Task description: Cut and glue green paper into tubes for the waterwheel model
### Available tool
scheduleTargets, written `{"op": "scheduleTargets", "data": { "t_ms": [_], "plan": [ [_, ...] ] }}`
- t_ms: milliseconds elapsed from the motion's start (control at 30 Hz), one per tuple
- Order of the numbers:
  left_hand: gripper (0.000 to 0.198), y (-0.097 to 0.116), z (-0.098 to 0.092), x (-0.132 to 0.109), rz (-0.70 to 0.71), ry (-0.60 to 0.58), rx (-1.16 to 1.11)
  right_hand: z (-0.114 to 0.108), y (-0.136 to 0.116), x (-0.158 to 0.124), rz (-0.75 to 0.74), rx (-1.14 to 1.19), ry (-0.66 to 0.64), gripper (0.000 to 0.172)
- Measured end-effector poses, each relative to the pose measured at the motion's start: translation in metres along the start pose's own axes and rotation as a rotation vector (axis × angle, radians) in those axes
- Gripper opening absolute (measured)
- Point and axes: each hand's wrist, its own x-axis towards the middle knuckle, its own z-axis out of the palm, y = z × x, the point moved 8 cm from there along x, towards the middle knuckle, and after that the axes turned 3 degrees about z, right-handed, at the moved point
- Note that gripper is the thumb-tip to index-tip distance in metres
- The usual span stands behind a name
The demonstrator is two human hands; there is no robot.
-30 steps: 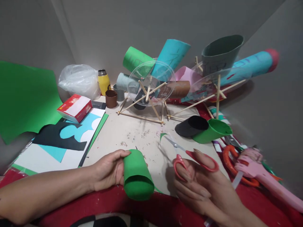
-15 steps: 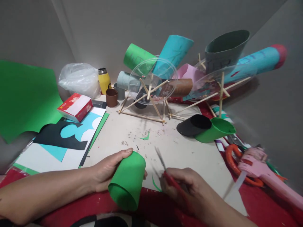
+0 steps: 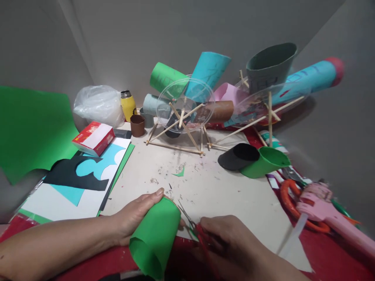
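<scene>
My left hand is wrapped round a green foam-paper tube, thumb at its far rim and fingertips showing on its right side. The tube tilts with its open near end toward me. In my right hand is a pair of red-handled scissors. Their blades are parted and sit close to the tube's far right rim; whether they touch it I cannot tell. A thin green offcut lies under the scissors, partly hidden. Farther off, a small green scrap rests on the white board.
A stick frame with a plastic-disc wheel carrying coloured tubes stands behind. Black and green tubes lie at right, near a pink glue gun and orange-handled scissors. Cut foam sheets and a red box are left.
The scissors have moved left and down to the tube's far rim. The tube's near end has tipped lower toward me, still in my left hand.
</scene>
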Motion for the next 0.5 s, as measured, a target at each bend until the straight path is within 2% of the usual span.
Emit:
{"op": "scheduleTargets", "data": {
  "t_ms": [233,500],
  "plan": [
    [0.065,0.007,-0.003,-0.002,0.088,0.032,0.142,0.001,0.004,0.001,0.102,-0.139,0.008,0.021],
    [0.058,0.013,0.001,-0.006,0.162,0.021,0.22,-0.003,-0.001,0.003,0.124,-0.14,0.014,0.021]
  ]
}}
